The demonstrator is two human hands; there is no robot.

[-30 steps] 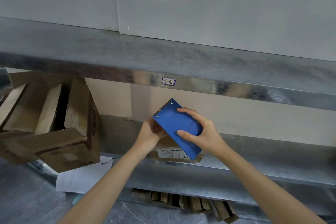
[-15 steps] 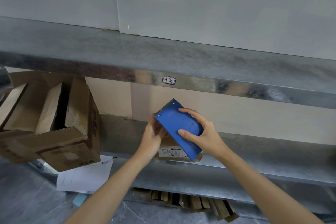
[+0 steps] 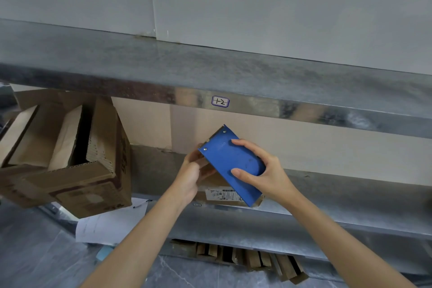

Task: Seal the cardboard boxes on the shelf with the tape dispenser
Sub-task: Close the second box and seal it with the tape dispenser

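Metal shelf [image 3: 350, 194] spans view. Large open cardboard box [image 3: 88, 184] at left, tilted. Small labelled box [image 3: 211, 183] mid-shelf, behind hands. Blue tape dispenser [image 3: 231, 161] held above it, toothed edge up-left. Right hand [image 3: 268, 175] grips dispenser. Left hand [image 3: 190, 173] curled beneath toothed end; whether pinching anything, cannot tell.

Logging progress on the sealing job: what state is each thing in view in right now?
small cardboard box: on the shelf, gripped by left hand; top hidden, sealing unclear
tape dispenser: tilted, toothed edge up, gripped by right hand, in front of the small cardboard box
large cardboard box: on its side, flaps open, unsealed
paper sheet: flat, partly under the large cardboard box
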